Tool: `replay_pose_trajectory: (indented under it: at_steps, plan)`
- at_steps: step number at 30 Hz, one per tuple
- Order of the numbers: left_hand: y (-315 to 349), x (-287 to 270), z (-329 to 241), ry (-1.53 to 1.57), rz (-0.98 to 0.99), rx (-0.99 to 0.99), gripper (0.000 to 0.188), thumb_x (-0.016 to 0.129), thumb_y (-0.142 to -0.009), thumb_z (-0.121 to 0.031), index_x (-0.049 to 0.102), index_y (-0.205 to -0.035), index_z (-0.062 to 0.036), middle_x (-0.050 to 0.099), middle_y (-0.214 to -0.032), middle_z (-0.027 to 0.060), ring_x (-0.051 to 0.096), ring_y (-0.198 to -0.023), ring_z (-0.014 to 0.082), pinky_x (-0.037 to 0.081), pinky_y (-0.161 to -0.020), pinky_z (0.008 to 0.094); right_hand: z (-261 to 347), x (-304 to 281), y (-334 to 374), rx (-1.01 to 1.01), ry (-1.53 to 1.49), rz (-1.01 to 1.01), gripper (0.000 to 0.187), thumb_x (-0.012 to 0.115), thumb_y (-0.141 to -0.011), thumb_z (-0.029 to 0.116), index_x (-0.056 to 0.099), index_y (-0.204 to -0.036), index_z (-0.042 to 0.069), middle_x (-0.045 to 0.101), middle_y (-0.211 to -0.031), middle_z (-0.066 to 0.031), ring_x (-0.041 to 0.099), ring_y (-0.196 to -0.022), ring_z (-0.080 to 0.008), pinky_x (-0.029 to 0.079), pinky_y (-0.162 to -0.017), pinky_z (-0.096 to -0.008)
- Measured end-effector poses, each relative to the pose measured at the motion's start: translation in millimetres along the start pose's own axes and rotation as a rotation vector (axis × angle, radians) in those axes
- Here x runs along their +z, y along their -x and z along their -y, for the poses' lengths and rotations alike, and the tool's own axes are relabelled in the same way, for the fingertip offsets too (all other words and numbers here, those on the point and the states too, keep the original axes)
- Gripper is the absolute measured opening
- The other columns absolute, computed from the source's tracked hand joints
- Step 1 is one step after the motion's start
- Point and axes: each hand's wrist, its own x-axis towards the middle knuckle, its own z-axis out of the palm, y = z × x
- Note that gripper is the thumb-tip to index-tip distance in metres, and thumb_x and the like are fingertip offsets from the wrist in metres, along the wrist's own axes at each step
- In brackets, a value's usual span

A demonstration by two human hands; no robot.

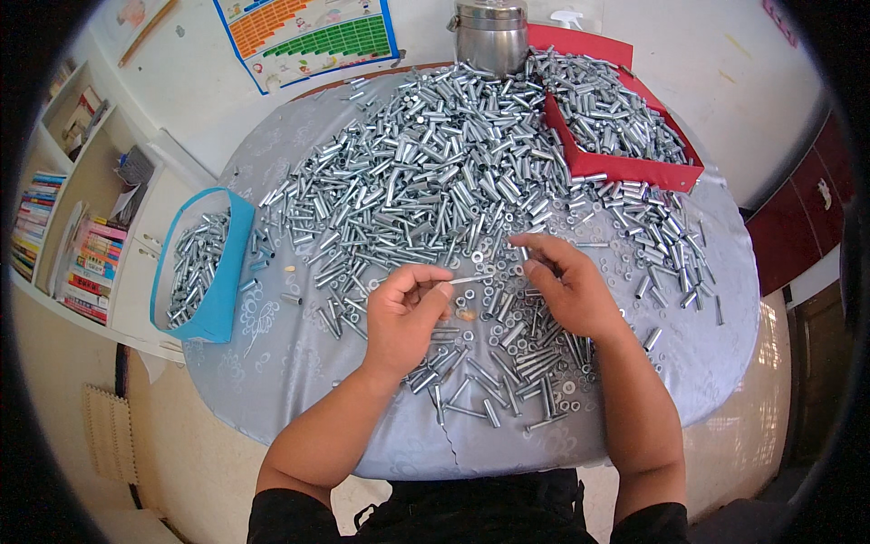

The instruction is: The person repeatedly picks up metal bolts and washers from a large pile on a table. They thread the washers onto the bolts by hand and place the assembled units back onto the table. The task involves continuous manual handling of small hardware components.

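Note:
My left hand is closed in a pinch on a thin silver bolt, which points to the right over the table. A short distance to the right, my right hand has thumb and forefinger brought close together around a small silver metal piece; its exact kind is hard to make out. Below and between the hands lie loose nuts and washers. Nearer to me, several bolts and metal sleeves are scattered on the cloth. A large heap of silver sleeves and bolts spreads beyond both hands.
A blue box of metal sleeves stands at the left edge of the oval table with its grey cloth. At the back right is a red box full of similar parts, beside a steel pot. A bookshelf stands at left.

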Motion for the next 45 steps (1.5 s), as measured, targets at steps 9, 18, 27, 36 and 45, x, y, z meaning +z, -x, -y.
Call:
replay_pose_trajectory:
  at_steps: [9,18,27,36,45]
  plan:
    - [0,3,-3,-0.004,0.034,-0.004,0.012,0.062,-0.088,-0.001,0.064,-0.099,0.0017,0.065,-0.081,0.0046,0.061,-0.066,0.0101,0.05,-0.061,0.0238,-1,8,1,0.131,-0.445,0.028,0.024,0.058,-0.094,0.005,0.052,-0.117,0.0,0.067,-0.096,-0.0075,0.066,-0.087,-0.0146,0.051,-0.071,-0.0262]
    - [0,3,-3,0.015,0.026,-0.024,0.012,0.063,-0.088,-0.002,0.064,-0.1,0.0014,0.065,-0.082,0.0052,0.061,-0.067,0.0102,0.05,-0.061,0.0237,1,12,2,0.113,-0.53,0.024,0.021,0.054,-0.096,0.005,0.051,-0.116,0.0,0.068,-0.099,-0.0093,0.067,-0.088,-0.0164,0.053,-0.071,-0.0268]
    - [1,6,-1,0.04,0.071,-0.048,0.016,0.062,-0.089,0.0,0.064,-0.105,0.0021,0.069,-0.091,0.008,0.065,-0.072,0.0116,0.053,-0.064,0.023,7,13,4,0.167,-0.418,0.075,0.018,0.06,-0.093,0.007,0.06,-0.11,-0.001,0.067,-0.093,-0.0079,0.064,-0.078,-0.0138,0.051,-0.07,-0.0257]
    - [2,9,1,0.003,0.114,-0.051,0.031,0.059,-0.093,-0.003,0.059,-0.124,0.0035,0.07,-0.1,0.0123,0.069,-0.088,0.0169,0.057,-0.075,0.0255,9,13,7,-0.026,-0.129,0.02,0.017,0.07,-0.083,0.005,0.07,-0.1,0.002,0.066,-0.085,-0.0088,0.061,-0.075,-0.0164,0.048,-0.069,-0.0273]
    - [1,6,0,0.019,0.097,-0.095,0.025,0.058,-0.093,-0.001,0.061,-0.117,0.0051,0.069,-0.097,0.014,0.069,-0.082,0.0182,0.058,-0.074,0.028,12,16,7,-0.113,0.009,-0.127,0.017,0.07,-0.084,0.007,0.07,-0.1,0.003,0.068,-0.088,-0.0115,0.065,-0.078,-0.02,0.05,-0.07,-0.0299]
